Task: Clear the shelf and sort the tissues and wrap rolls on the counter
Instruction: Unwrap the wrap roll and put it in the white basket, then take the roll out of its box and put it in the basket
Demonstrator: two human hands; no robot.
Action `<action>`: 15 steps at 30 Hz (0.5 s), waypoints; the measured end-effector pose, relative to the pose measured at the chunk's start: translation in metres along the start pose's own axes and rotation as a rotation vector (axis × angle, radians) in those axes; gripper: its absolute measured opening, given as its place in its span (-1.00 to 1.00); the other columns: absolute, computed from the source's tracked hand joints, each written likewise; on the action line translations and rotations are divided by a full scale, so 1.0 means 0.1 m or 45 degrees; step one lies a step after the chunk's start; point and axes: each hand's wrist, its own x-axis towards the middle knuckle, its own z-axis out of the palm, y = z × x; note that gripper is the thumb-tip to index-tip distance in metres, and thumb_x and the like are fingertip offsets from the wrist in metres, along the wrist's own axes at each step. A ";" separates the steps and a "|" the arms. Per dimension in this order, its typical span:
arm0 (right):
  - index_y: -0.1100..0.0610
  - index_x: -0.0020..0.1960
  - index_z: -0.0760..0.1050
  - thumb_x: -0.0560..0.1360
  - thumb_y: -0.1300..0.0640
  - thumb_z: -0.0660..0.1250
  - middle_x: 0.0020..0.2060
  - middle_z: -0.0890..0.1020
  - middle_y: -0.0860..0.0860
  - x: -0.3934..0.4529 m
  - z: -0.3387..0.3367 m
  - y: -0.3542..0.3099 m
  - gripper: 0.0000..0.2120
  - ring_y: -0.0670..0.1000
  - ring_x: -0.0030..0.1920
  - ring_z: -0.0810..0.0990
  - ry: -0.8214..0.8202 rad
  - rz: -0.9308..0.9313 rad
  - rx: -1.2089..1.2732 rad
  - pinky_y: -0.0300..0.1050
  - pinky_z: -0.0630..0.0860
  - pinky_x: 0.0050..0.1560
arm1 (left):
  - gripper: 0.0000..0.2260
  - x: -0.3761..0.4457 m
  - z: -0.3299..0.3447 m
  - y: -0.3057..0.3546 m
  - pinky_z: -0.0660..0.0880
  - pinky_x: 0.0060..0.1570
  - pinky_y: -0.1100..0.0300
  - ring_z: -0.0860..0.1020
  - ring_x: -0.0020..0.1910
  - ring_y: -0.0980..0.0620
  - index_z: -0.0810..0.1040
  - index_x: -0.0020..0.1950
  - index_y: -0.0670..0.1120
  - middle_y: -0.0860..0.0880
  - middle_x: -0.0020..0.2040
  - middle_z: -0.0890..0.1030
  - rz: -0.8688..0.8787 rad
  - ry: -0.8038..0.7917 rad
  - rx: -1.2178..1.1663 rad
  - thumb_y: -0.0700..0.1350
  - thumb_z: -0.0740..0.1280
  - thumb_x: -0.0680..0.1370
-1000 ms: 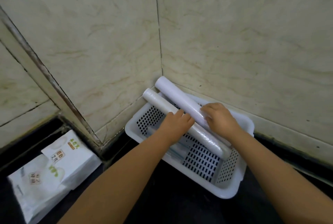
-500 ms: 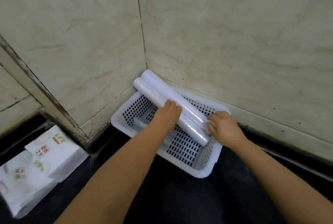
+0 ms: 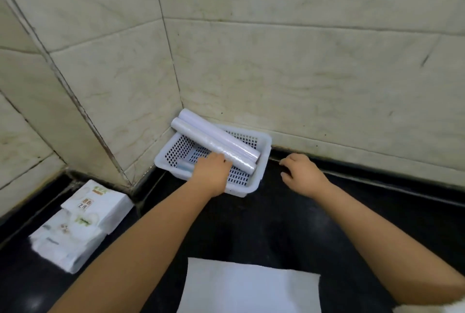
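A white perforated plastic basket (image 3: 264, 147) sits on the black counter in the corner of the tiled walls. Two white wrap rolls (image 3: 214, 140) lie side by side across it, their far ends resting on its rim at the corner. A third roll lies low in the basket, mostly hidden under my left hand (image 3: 212, 171), which rests over the basket's near edge with its fingertips against the front roll. My right hand (image 3: 300, 174) hovers over the counter just right of the basket, fingers curled and apart, holding nothing. Two white tissue packs (image 3: 83, 222) lie at the left.
A white sheet or cloth (image 3: 249, 287) lies flat on the black counter (image 3: 276, 224) at the near edge between my forearms. Beige tiled walls close in behind and to the left.
My right hand let go of the rolls and moved right, off the basket. My left hand slid back toward the basket's near edge. The view pulled back, showing the white sheet.
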 end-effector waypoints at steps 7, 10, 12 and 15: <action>0.20 0.34 0.34 0.52 0.08 0.20 0.27 0.46 0.21 -1.49 -0.30 -0.01 -0.58 0.21 0.26 0.42 0.044 0.127 -0.080 0.07 0.42 0.24 | -0.65 -0.93 -0.16 0.80 0.42 0.16 -0.02 0.43 0.24 -0.15 0.37 0.32 -0.12 -0.16 0.27 0.46 0.252 0.019 -0.032 -0.04 0.22 0.56; 0.17 0.35 0.33 0.52 0.05 0.19 0.30 0.44 0.18 -2.18 -0.37 0.17 -0.57 0.21 0.29 0.40 0.056 0.249 -0.124 0.08 0.41 0.24 | -0.62 -1.11 -0.20 1.34 0.41 0.17 -0.04 0.41 0.27 -0.17 0.35 0.35 -0.11 -0.16 0.29 0.45 0.402 0.044 -0.074 -0.02 0.22 0.56; 0.16 0.37 0.31 0.53 0.04 0.19 0.31 0.43 0.17 -2.64 -0.38 0.35 -0.56 0.21 0.29 0.39 0.028 0.379 -0.153 0.07 0.41 0.25 | -0.61 -1.20 -0.24 1.75 0.39 0.17 -0.05 0.39 0.29 -0.17 0.33 0.36 -0.11 -0.16 0.31 0.44 0.502 0.023 -0.061 -0.02 0.20 0.56; 0.16 0.37 0.31 0.53 0.03 0.19 0.30 0.44 0.17 -3.32 -0.37 0.66 -0.55 0.19 0.29 0.39 -0.004 0.598 -0.138 0.04 0.38 0.25 | -0.63 -1.33 -0.30 2.41 0.38 0.17 -0.05 0.39 0.29 -0.17 0.34 0.34 -0.12 -0.16 0.31 0.43 0.698 0.022 -0.002 -0.02 0.19 0.57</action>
